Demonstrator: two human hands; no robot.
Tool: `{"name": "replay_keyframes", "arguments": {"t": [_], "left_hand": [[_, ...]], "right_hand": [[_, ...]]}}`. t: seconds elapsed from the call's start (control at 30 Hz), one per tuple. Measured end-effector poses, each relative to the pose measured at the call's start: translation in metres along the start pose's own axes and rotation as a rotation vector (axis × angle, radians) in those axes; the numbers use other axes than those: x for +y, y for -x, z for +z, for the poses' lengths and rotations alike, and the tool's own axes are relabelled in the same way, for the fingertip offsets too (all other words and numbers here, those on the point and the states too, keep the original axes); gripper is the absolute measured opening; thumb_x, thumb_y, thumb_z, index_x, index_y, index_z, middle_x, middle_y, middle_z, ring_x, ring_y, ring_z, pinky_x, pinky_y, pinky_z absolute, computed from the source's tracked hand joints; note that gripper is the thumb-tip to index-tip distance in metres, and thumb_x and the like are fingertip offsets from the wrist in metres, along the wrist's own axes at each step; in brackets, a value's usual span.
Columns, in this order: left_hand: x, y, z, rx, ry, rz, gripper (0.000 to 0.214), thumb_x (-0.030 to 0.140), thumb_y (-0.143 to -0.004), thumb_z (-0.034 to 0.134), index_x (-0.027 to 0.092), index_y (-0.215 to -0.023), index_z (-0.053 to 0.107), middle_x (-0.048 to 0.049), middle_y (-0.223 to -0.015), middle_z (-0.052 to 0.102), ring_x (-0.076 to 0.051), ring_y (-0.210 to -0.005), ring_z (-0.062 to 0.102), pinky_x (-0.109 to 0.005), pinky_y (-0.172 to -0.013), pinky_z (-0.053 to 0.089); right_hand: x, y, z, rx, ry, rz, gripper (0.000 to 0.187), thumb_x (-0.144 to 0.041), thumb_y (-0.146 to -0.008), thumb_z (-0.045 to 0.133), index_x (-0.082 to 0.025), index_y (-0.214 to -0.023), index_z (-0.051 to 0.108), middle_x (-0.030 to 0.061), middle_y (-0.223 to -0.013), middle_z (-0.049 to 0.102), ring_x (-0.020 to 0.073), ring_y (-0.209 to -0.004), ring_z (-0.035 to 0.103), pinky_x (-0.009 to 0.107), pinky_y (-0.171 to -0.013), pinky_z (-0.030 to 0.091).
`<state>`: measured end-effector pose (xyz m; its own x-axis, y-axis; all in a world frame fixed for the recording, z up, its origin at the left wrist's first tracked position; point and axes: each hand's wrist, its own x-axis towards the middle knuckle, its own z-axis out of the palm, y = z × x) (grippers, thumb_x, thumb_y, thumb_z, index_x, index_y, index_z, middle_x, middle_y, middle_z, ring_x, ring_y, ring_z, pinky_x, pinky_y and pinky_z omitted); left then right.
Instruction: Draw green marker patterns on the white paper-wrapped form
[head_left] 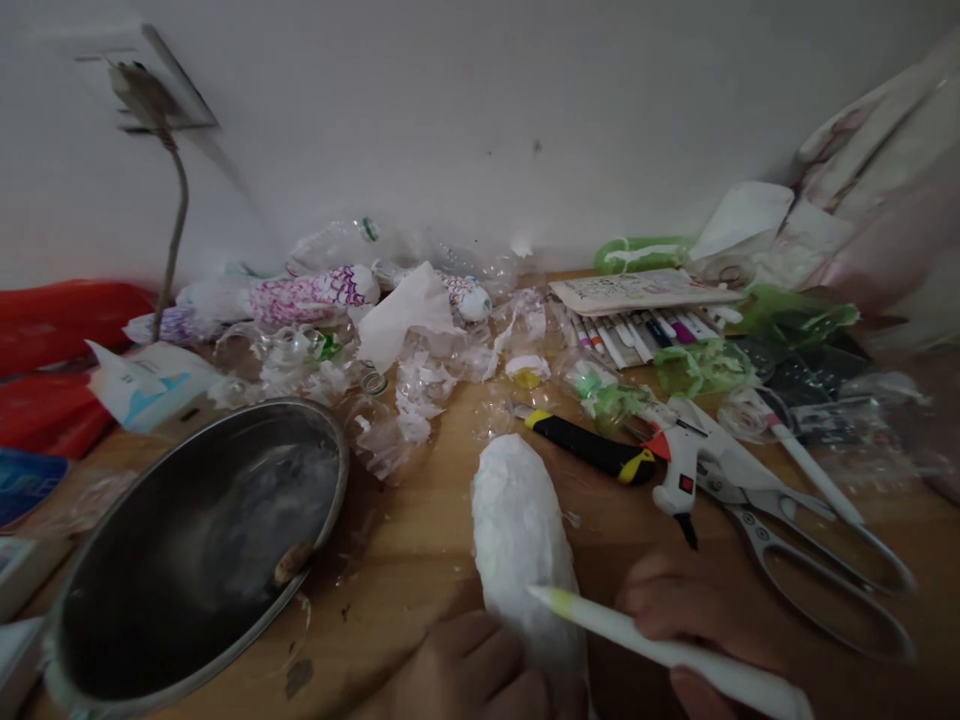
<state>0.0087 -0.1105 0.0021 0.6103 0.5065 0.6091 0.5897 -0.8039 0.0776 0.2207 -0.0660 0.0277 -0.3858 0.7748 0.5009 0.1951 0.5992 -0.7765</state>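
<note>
My left hand (465,672) is curled around the near end of a white paper-covered oval form (517,525) that lies on the wooden table (420,540). At the bottom right, my right hand (705,625) is closed on a white marker (660,650). The marker's pale yellow tip rests against the near side of the white form. Both hands are blurred and partly cut off by the frame's lower edge.
A steel bowl (202,540) sits at the left. Right of the form lie a black-and-yellow tool (589,448), a white glue gun (675,470) and scissors (810,545). A marker set (645,330), painted bottles (315,292), plastic scraps and tissue crowd the back by the wall.
</note>
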Motion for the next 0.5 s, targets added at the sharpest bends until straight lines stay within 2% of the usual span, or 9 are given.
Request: {"name": "replay_keyframes", "arguments": {"t": [0.1, 0.23, 0.43, 0.5], "left_hand": [[-0.001, -0.001, -0.001, -0.033, -0.017, 0.022, 0.008, 0.018, -0.08, 0.067, 0.021, -0.077, 0.06, 0.0102, -0.047, 0.046, -0.009, -0.04, 0.036, -0.029, -0.036, 0.023], [-0.002, -0.003, -0.003, -0.05, 0.001, 0.013, 0.007, 0.02, -0.083, 0.065, 0.02, -0.078, 0.059, 0.0102, -0.048, 0.046, -0.008, -0.04, 0.036, -0.028, -0.036, 0.025], [0.0, -0.007, -0.005, -0.062, 0.023, -0.008, 0.008, 0.022, -0.082, 0.066, 0.021, -0.078, 0.059, 0.0107, -0.047, 0.046, -0.008, -0.039, 0.037, -0.027, -0.036, 0.027], [0.003, -0.004, -0.004, -0.091, 0.013, -0.065, 0.012, 0.025, -0.082, 0.066, 0.022, -0.074, 0.057, 0.0099, -0.047, 0.047, -0.008, -0.039, 0.039, -0.028, -0.036, 0.027]], "right_hand": [[0.002, -0.004, -0.012, -0.091, 0.06, -0.031, 0.008, -0.027, -0.091, 0.051, -0.023, -0.093, 0.058, 0.0035, -0.073, 0.069, 0.0177, -0.07, 0.068, 0.027, -0.061, 0.055], [-0.004, -0.011, -0.017, 0.024, 0.152, -0.032, 0.02, -0.034, -0.094, 0.049, -0.022, -0.084, 0.06, 0.0035, -0.066, 0.069, 0.0167, -0.064, 0.069, 0.023, -0.054, 0.055], [-0.001, -0.015, -0.012, 0.021, 0.078, -0.006, 0.024, -0.037, -0.093, 0.048, -0.022, -0.078, 0.06, 0.0016, -0.06, 0.066, 0.0158, -0.055, 0.066, 0.025, -0.05, 0.054], [0.002, -0.016, -0.015, 0.036, 0.057, 0.034, 0.021, -0.035, -0.093, 0.05, -0.022, -0.08, 0.061, 0.0022, -0.063, 0.066, 0.017, -0.058, 0.066, 0.027, -0.052, 0.055]]}}
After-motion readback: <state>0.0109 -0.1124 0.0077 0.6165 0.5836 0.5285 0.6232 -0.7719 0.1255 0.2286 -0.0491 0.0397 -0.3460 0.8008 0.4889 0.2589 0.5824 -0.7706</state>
